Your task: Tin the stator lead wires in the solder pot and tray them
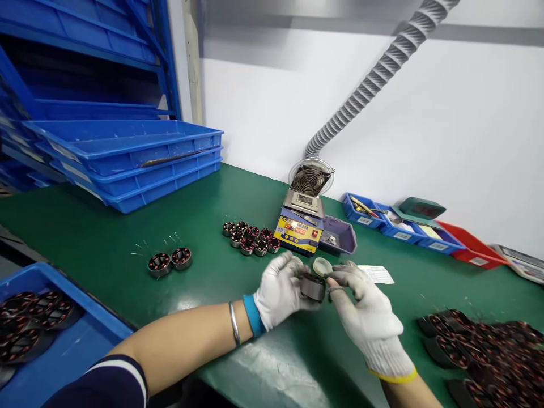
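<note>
My left hand, in a white glove with a blue cuff, is closed around a dark ring-shaped motor stator above the green table. My right hand, gloved with a yellow-edged cuff, pinches at the stator's right side with thumb and fingers. What lies between those fingertips is too small to make out. Just behind the hands is a roll of pale tape, and a white paper label lies to its right. Two stators with upright wire ends stand to the left.
Several smaller stators stand beside a blue-yellow soldering pot under an exhaust fan and hose. Many stators cover the right front. Blue trays are stacked at left; a blue bin holds stators. Small bins line the wall.
</note>
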Demonstrator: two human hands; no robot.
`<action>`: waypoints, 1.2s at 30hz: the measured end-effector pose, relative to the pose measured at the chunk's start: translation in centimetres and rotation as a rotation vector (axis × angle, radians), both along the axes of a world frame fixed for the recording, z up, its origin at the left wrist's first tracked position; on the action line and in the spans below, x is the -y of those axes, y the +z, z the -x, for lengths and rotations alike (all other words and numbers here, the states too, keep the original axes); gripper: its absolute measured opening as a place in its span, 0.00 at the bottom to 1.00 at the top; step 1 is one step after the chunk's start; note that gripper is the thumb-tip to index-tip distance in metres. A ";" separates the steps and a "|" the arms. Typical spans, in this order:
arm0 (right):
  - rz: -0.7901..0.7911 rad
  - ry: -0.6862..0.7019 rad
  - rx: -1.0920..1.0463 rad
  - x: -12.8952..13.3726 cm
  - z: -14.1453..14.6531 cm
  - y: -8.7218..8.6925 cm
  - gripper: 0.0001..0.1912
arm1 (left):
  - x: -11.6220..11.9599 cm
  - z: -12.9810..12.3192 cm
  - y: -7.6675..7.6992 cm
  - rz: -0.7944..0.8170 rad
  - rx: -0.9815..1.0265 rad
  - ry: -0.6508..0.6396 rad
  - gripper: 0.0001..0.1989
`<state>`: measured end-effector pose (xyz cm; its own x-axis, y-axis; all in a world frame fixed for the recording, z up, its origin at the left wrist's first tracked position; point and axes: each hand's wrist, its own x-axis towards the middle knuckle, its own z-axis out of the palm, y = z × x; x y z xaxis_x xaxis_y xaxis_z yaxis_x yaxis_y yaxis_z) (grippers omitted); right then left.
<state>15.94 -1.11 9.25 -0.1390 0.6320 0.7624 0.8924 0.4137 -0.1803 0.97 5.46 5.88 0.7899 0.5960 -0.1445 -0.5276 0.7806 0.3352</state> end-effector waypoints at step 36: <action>0.232 0.185 -0.057 0.3 0.7 2.9 0.05 | -0.2 1.3 -0.7 -0.253 -0.107 -0.406 0.20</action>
<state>15.25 -1.40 12.12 -0.2288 0.7581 0.6107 0.7915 0.5101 -0.3367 -0.31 5.68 5.21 0.9543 0.2702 -0.1279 -0.1501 0.8031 0.5766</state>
